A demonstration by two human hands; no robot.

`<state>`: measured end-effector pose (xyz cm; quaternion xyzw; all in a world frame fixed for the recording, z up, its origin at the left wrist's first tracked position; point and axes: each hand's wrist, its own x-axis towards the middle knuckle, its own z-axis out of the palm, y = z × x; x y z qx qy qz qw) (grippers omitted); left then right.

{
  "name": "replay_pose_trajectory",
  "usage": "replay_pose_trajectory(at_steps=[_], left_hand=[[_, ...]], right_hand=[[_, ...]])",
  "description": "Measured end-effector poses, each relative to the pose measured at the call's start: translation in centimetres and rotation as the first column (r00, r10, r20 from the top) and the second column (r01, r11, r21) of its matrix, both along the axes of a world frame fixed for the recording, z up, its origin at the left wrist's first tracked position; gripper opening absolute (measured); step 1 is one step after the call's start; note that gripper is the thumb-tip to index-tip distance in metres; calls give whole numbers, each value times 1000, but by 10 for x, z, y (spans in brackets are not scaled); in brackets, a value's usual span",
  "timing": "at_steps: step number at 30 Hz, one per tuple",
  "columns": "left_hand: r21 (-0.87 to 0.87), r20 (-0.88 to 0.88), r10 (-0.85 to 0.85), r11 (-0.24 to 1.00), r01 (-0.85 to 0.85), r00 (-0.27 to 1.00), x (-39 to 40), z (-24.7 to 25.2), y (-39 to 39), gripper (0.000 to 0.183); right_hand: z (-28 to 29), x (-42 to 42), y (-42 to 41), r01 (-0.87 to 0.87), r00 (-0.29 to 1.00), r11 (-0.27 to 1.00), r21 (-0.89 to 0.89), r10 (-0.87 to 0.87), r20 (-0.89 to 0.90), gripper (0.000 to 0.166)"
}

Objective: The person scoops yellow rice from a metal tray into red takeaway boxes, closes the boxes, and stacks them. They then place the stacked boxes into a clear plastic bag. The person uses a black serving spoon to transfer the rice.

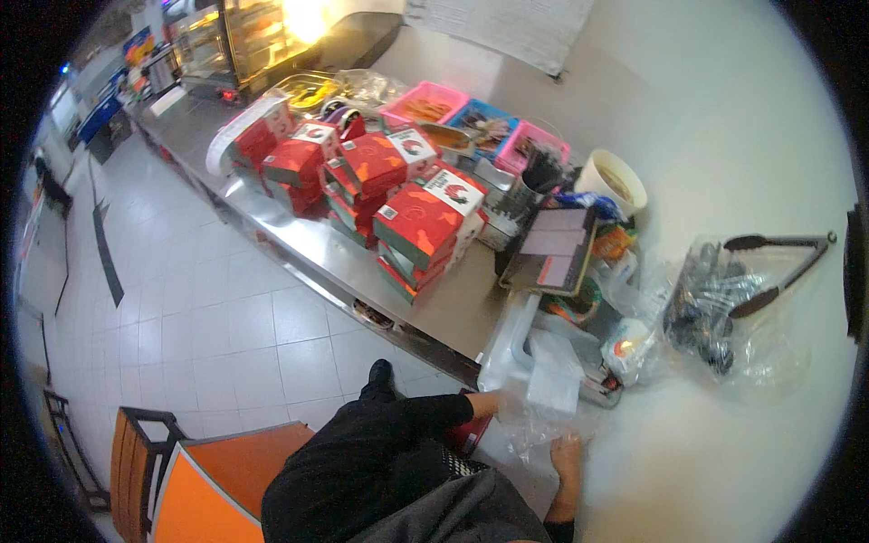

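Note:
At the near end of the steel counter, a crumpled clear plastic bag (526, 434) spreads between my two hands. My left hand (485, 404), below a black sleeve, reaches into the bag's left side; the film and blur hide its fingertips. My right hand (565, 453) has its fingers curled at the bag's right edge. Just beyond them lies a white plastic-wrapped pack (555, 373), beside a translucent plastic container (506, 360). A dark red object (470, 431) shows below my left forearm.
Stacked red printed food boxes (424, 214) stand along the steel counter (461, 312). Beyond are pink baskets (426, 102) and a blue basket (483, 129) of food. A tablet-like panel (551, 248), a white bucket (611, 182), tongs (781, 271) and bagged cutlery (709, 312) sit rightward. An orange chair (224, 482) stands behind-left.

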<state>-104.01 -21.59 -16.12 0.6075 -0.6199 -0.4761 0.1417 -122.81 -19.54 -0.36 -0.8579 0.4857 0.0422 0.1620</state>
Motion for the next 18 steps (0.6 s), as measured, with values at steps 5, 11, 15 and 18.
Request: replay_pose_trajectory(at_steps=[5, 11, 15, 18], left_hand=[[165, -173, -529, 816, 554, 831, 16, 35, -10, 44], [-553, -519, -780, 618, 559, 349, 75, 202, 64, 52], [-524, -763, -627, 741, 421, 153, 200, 250, 108, 57], [-224, -956, -190, 965, -138, 221, 270, 254, 128, 59]], right_hand=[[102, -58, 25, 286, 765, 884, 370, -443, 468, 16], [163, -73, 1, 724, 561, 668, -173, -424, 711, 30], [164, 11, 6, 693, 437, 698, -179, -209, 875, 38], [139, 190, 29, 41, 148, 960, 278, -281, 948, 35]])
